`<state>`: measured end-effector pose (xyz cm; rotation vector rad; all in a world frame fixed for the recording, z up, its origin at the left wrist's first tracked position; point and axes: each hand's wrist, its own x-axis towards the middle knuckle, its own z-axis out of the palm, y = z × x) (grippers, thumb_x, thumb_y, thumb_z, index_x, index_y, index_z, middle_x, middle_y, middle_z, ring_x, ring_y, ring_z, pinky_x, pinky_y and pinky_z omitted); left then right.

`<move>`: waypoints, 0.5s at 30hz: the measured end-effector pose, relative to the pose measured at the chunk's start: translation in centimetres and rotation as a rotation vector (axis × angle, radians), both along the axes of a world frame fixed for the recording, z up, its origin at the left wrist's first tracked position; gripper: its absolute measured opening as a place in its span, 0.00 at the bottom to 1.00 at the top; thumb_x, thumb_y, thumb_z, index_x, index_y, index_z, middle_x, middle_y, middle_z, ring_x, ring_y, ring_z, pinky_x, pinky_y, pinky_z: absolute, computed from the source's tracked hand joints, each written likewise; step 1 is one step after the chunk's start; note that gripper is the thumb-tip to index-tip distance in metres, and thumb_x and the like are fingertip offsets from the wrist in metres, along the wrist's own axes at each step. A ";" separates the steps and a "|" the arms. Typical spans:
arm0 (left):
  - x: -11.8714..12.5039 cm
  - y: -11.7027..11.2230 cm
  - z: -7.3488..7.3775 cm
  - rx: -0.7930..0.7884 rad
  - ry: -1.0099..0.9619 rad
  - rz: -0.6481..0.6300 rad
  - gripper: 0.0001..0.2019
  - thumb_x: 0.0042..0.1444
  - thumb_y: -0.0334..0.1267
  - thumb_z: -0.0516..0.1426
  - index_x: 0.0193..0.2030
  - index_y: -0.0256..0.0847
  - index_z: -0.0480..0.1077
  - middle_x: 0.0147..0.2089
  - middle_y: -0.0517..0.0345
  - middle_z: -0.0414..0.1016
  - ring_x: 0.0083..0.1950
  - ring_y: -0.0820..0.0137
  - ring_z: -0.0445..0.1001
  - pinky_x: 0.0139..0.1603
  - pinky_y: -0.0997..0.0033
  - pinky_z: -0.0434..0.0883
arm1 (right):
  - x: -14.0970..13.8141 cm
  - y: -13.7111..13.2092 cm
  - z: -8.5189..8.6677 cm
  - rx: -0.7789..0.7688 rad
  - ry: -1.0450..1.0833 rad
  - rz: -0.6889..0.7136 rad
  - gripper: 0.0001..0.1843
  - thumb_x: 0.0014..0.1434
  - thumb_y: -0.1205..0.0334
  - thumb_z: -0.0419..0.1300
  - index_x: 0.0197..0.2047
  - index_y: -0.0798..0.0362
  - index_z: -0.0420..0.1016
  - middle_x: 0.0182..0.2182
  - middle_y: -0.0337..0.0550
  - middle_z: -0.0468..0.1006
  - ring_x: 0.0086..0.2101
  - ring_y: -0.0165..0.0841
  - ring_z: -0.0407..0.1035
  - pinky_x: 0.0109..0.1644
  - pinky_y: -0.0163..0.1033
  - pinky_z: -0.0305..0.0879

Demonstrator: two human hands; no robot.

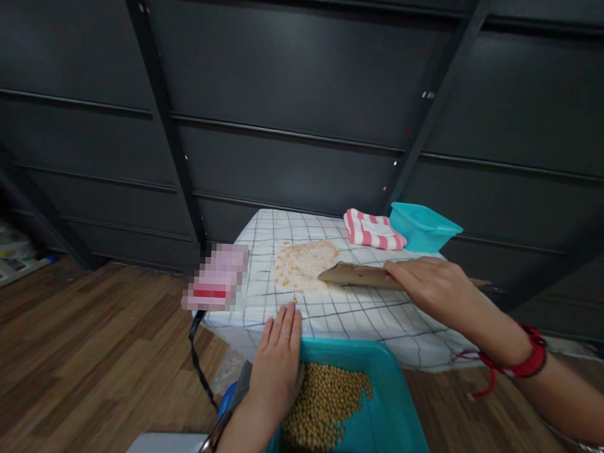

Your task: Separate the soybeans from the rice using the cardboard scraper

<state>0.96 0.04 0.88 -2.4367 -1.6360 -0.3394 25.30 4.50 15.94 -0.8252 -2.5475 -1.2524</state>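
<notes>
My right hand (432, 285) grips a flat brown piece of cardboard (362, 276) by its upper edge. The cardboard's left end slants down against a spread of pale rice-like grains (308, 261) mixed with yellowish bits on the checked cloth. My left hand (279, 352) reaches over the table's front edge, fingers stretched out and close together, the tips on the cloth. It overlaps the left rim of a teal tub (391, 364), and its thumb is partly hidden there. Inside the tub lie many round tan beans (327, 404), heaped toward its left side.
A white checked cloth (261, 235) covers the table. At its back right are a folded pink-and-white striped towel (374, 230) and a turquoise basin (422, 226). A blurred pink object (220, 276) lies on the left corner. Dark panels (289, 66) stand behind; wooden floor (101, 338) surrounds the table.
</notes>
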 end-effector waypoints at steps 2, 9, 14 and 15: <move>0.0 0.0 0.0 0.002 0.002 -0.002 0.33 0.45 0.28 0.47 0.62 0.26 0.48 0.65 0.41 0.47 0.65 0.57 0.47 0.60 0.55 0.57 | 0.0 -0.2 0.0 -0.022 0.001 0.005 0.11 0.57 0.75 0.47 0.35 0.59 0.70 0.25 0.43 0.75 0.25 0.30 0.68 0.28 0.36 0.60; 0.0 0.1 -0.2 0.047 -0.017 -0.003 0.34 0.44 0.28 0.47 0.62 0.27 0.47 0.65 0.42 0.48 0.65 0.58 0.46 0.60 0.55 0.57 | 0.5 -0.3 -0.2 0.003 0.002 -0.029 0.12 0.57 0.76 0.46 0.36 0.58 0.70 0.26 0.43 0.76 0.25 0.30 0.67 0.28 0.36 0.60; 0.0 0.1 0.0 0.046 -0.022 -0.003 0.33 0.45 0.29 0.47 0.61 0.27 0.48 0.65 0.43 0.48 0.65 0.58 0.47 0.60 0.55 0.57 | 0.3 -0.8 -0.1 -0.018 -0.020 -0.006 0.12 0.56 0.77 0.46 0.35 0.59 0.70 0.25 0.44 0.75 0.25 0.31 0.68 0.28 0.36 0.60; 0.0 0.1 0.0 0.043 -0.020 -0.003 0.33 0.45 0.29 0.47 0.61 0.27 0.48 0.65 0.43 0.48 0.65 0.58 0.47 0.60 0.55 0.57 | 0.3 -1.1 0.0 -0.021 -0.020 0.006 0.13 0.56 0.78 0.46 0.35 0.59 0.69 0.25 0.44 0.75 0.24 0.30 0.67 0.28 0.36 0.60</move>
